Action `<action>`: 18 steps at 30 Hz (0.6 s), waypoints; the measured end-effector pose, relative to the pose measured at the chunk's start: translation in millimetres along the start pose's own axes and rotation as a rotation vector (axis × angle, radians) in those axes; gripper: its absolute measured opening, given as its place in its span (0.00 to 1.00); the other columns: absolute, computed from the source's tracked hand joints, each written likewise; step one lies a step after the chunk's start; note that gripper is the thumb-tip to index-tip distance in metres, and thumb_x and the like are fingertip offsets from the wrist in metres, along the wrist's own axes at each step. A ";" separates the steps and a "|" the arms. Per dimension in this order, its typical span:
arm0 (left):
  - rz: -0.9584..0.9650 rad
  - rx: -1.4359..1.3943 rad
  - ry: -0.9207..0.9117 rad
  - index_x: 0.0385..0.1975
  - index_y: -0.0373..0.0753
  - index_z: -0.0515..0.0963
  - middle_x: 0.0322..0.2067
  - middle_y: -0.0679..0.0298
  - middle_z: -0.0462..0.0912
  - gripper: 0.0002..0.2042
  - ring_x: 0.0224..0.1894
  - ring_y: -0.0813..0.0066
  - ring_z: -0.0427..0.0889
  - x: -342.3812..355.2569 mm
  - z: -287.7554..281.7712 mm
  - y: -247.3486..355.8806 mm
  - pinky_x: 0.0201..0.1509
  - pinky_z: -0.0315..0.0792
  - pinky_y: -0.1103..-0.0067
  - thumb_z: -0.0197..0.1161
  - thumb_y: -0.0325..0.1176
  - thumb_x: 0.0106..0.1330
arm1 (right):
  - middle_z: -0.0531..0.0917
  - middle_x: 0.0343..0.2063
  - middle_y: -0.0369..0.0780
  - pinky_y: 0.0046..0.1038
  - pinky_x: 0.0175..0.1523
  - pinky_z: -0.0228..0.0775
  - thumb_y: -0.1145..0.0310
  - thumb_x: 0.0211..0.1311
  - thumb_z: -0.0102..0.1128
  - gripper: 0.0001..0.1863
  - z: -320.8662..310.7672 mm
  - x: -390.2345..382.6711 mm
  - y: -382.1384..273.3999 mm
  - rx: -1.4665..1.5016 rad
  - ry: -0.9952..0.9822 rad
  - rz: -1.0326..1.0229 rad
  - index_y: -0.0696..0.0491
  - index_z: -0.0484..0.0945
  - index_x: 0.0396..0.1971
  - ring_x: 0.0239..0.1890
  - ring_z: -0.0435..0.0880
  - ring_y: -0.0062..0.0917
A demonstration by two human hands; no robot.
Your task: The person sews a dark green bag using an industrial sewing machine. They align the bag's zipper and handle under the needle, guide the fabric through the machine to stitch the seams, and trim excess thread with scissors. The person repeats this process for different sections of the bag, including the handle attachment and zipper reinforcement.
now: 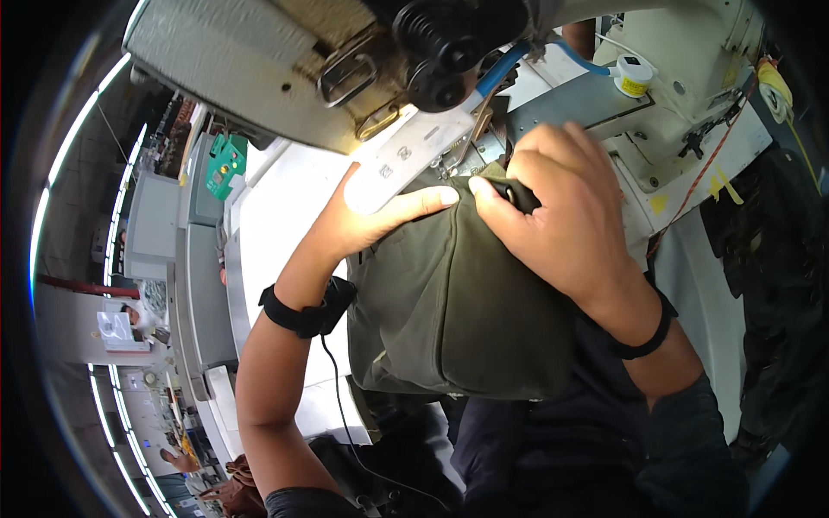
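Note:
An olive-green sewn cloth piece (505, 319), with a raised seam running down its middle, hangs from the edge of the sewing machine bed toward my lap. My left hand (367, 220) lies at its upper left, thumb stretched along the cloth beside the seam; the other fingers are hidden behind the cloth and a white guard (419, 155). On the right of the seam, my right hand (570, 203) grips the folded upper edge between thumb and curled fingers, which are slightly blurred. The metal presser foot area (462, 160) is just beyond both hands.
Overhead looms the sewing machine head (250, 65), close above my left hand. A blue hose (501, 71) and a small white round container (634, 76) are at the back. A green control box (226, 166) stands left. A black cable (341, 406) trails from my left wrist.

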State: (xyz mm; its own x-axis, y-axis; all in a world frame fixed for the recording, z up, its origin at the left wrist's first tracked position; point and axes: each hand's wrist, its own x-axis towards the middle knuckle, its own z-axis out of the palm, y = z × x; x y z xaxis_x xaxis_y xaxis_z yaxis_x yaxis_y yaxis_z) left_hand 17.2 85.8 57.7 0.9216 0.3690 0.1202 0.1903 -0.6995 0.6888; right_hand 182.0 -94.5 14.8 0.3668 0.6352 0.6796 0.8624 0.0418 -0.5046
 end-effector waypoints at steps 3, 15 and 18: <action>-0.013 -0.162 0.032 0.57 0.38 0.81 0.51 0.69 0.84 0.26 0.56 0.79 0.78 -3.2 3.2 -0.5 0.63 0.73 0.78 0.84 0.34 0.61 | 0.83 0.41 0.39 0.41 0.60 0.67 0.64 0.55 0.75 0.12 5.1 4.0 9.2 -0.017 0.009 -0.077 0.55 0.82 0.29 0.54 0.80 0.36; -0.144 -0.197 -0.027 0.66 0.34 0.81 0.60 0.62 0.87 0.30 0.61 0.74 0.81 -2.4 0.7 2.1 0.71 0.72 0.72 0.81 0.36 0.64 | 0.80 0.56 0.48 0.41 0.71 0.67 0.71 0.60 0.67 0.14 22.3 19.2 16.4 0.771 -0.070 0.117 0.56 0.84 0.46 0.63 0.77 0.44; -0.064 -0.168 -0.008 0.67 0.35 0.80 0.62 0.61 0.86 0.31 0.63 0.73 0.80 -5.0 2.8 0.3 0.72 0.72 0.72 0.80 0.35 0.65 | 0.80 0.56 0.47 0.43 0.72 0.65 0.68 0.59 0.74 0.13 25.5 14.5 17.2 0.399 -0.027 -0.037 0.54 0.83 0.42 0.64 0.77 0.45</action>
State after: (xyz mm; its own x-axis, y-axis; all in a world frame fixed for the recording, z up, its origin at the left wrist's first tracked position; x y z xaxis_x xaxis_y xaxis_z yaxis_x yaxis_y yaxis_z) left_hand 13.5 82.0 55.2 0.9122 0.4041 0.0676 0.1895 -0.5625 0.8048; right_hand 193.2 -64.8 2.4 0.3243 0.6474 0.6897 0.6699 0.3577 -0.6506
